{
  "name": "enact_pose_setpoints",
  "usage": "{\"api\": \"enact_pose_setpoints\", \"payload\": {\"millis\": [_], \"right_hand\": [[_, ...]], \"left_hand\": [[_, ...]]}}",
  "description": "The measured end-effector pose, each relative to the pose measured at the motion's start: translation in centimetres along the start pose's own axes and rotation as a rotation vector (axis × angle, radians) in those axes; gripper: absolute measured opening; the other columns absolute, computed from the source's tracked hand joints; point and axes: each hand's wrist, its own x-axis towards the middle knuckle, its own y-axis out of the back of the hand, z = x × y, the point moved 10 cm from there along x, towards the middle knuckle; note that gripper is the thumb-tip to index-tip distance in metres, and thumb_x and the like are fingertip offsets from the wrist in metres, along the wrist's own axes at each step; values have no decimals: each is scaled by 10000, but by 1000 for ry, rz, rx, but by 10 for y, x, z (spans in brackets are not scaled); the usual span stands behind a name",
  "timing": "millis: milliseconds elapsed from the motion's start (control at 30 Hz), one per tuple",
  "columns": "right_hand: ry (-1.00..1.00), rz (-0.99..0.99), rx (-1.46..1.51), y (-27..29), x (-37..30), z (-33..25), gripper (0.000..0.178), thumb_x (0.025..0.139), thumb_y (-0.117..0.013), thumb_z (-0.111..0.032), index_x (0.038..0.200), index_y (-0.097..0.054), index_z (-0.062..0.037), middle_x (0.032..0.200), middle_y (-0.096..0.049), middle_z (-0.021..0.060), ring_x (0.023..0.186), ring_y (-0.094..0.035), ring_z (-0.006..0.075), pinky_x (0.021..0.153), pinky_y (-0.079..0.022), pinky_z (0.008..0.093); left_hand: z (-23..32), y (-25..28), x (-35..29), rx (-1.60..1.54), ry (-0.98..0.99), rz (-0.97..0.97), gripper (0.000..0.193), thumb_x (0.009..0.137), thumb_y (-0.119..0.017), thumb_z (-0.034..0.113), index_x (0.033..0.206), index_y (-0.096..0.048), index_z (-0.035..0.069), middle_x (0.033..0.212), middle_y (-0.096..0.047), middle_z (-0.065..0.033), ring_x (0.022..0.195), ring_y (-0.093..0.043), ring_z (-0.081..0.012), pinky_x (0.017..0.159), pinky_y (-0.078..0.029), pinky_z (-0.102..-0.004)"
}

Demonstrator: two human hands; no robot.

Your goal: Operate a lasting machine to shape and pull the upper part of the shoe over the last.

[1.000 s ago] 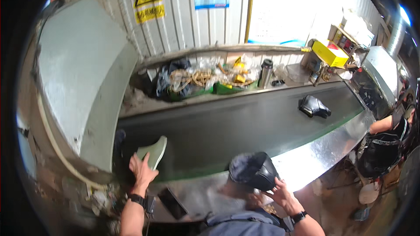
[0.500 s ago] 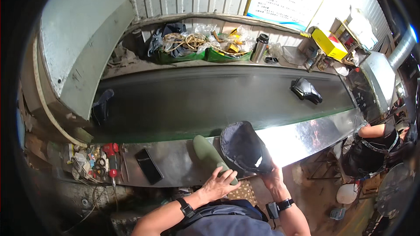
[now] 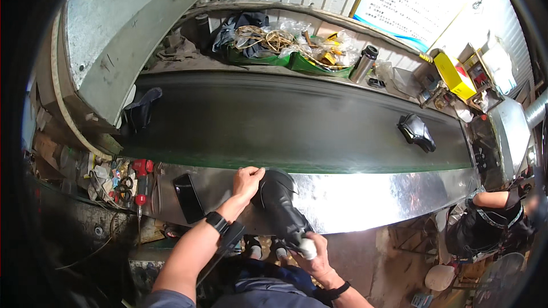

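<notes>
A black leather boot upper (image 3: 278, 204) is held above the front edge of the metal ledge, slanting from far left to near right. My right hand (image 3: 319, 256) is closed around its near end, where a pale, whitish piece (image 3: 308, 248) shows by the fingers; I cannot tell what that piece is. My left hand (image 3: 249, 182) is closed, its fingertips pinching at the left of the boot's far, rounded end. A black phone (image 3: 189, 198) lies on the ledge left of my left forearm.
Beyond the metal ledge (image 3: 365, 194) runs a dark conveyor belt (image 3: 274, 120) with a black shoe (image 3: 416, 132) at right and another dark upper (image 3: 140, 109) at left. A red tool (image 3: 141, 178) lies at left. A steel flask (image 3: 364, 64) stands behind. Another person (image 3: 490, 217) sits at right.
The boot has turned so its fleece-lined opening no longer shows. The green shoe last under my left hand is out of sight. My left hand has moved up and left to the boot's far end.
</notes>
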Motion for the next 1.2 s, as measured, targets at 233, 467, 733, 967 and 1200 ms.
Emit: {"api": "enact_pose_setpoints", "payload": {"millis": [233,467,733,967,1200], "right_hand": [[-398,-76,556,-35,-21,64,1326,738,-923,-98,1640,44,-2,1699,-120,262,1562,-232,330,1224,-289,402],[-372,-401,550,-30,-34,55,1121,768,-807,-5,1636,-98,23,1684,-220,240,1565,-233,386,1276,-186,424],[-210,-471,485,-53,-46,82,1072,774,-841,-145,1608,-194,41,1635,-315,240,1543,-261,403,1278,-180,501],[-213,-443,529,-53,-46,80,1154,728,-930,-259,1594,-234,54,1580,-384,253,1492,-365,390,1233,-287,447],[-676,-459,943,-41,16,65,739,932,-786,-271,1466,-371,28,1517,-416,209,1385,-437,310,1132,-392,470]], "left_hand": [[-25,1,-6,92,-92,249,338,948,-710,355,1009,-763,27,833,-742,-147,776,-704,-207,732,-521,-379],[-33,-7,-40,108,289,27,662,820,-789,467,1265,-654,-3,1218,-703,-211,1104,-670,-328,964,-516,-422],[-15,-21,-49,440,267,98,776,728,-782,517,1241,-605,-39,1205,-668,-304,1173,-631,-453,1005,-522,-497],[-33,1,-48,262,300,215,589,712,-748,472,1025,-704,-25,1058,-734,-257,1017,-698,-437,914,-553,-496],[5,72,-129,7,229,318,506,707,-773,453,876,-659,-10,843,-720,-233,812,-712,-396,770,-546,-460]]}}
